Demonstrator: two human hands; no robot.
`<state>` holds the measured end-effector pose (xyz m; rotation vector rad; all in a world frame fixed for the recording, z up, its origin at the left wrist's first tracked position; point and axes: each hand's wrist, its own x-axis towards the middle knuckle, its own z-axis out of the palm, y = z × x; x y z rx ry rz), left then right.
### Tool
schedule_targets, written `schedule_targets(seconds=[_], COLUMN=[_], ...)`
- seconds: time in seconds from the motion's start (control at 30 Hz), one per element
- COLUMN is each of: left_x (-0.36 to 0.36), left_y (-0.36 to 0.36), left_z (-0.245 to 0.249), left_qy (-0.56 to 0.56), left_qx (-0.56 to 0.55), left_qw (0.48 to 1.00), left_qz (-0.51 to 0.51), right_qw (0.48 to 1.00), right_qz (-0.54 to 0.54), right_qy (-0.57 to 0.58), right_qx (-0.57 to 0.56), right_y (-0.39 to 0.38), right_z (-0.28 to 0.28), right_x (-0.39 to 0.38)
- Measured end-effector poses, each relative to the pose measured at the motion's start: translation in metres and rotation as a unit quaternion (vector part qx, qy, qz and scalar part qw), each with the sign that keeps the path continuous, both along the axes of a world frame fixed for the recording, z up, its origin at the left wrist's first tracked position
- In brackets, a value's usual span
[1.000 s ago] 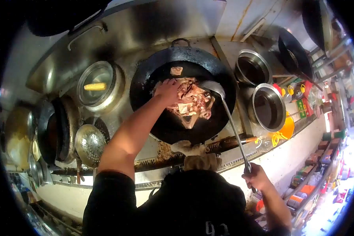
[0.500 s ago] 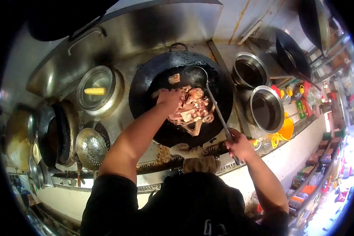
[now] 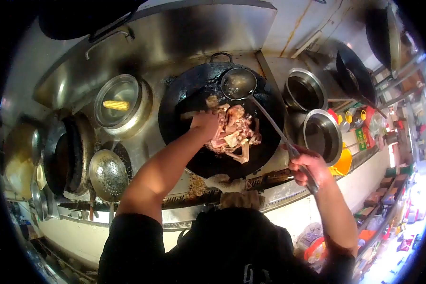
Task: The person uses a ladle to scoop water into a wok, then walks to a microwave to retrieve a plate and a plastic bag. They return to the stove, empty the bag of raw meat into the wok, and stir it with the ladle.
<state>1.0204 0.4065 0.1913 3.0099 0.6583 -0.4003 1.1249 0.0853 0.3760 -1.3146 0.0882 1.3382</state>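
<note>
Chopped pieces of raw meat on the bone lie heaped in a large black wok. My left hand reaches down into the wok at the left side of the heap, touching the meat; its fingers are mostly hidden. With my right hand I grip the long handle of a metal ladle, fingers wrapped round it. The ladle's bowl is over the far part of the wok, above the meat, and the handle slants back toward me.
Left of the wok, a lidded pot has a corn cob on top. A perforated strainer lies nearer me. Two metal pots of dark liquid, one far and one near, stand right. A folded cloth lies at the front edge.
My right hand has moved right and slightly up, lifting the ladle so its bowl now shows clearly above the wok. The left hand stays at the meat, with a slight shift.
</note>
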Motion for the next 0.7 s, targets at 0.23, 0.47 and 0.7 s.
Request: schedule_targets(seconds=[0.23,0.47,0.7], left_x=[0.001,0.001,0.009], left_y=[0.005,0.011,0.005], left_z=[0.011,-0.001,-0.024], left_qy=[-0.03,-0.029,-0.067], left_qx=[-0.049,-0.05,-0.072], left_qw=[0.997,0.997,0.991], left_qz=[0.051,0.051,0.096], right_qw=[0.983,0.939,0.733], right_qz=[0.03,0.142,0.302], right_qy=[-0.148,-0.282,-0.529], right_qx=[-0.106,-0.139,-0.303], right_y=[-0.018,-0.04,-0.018], right_z=[0.061,0.074,0.039], right_x=[-0.021,-0.048,-0.043])
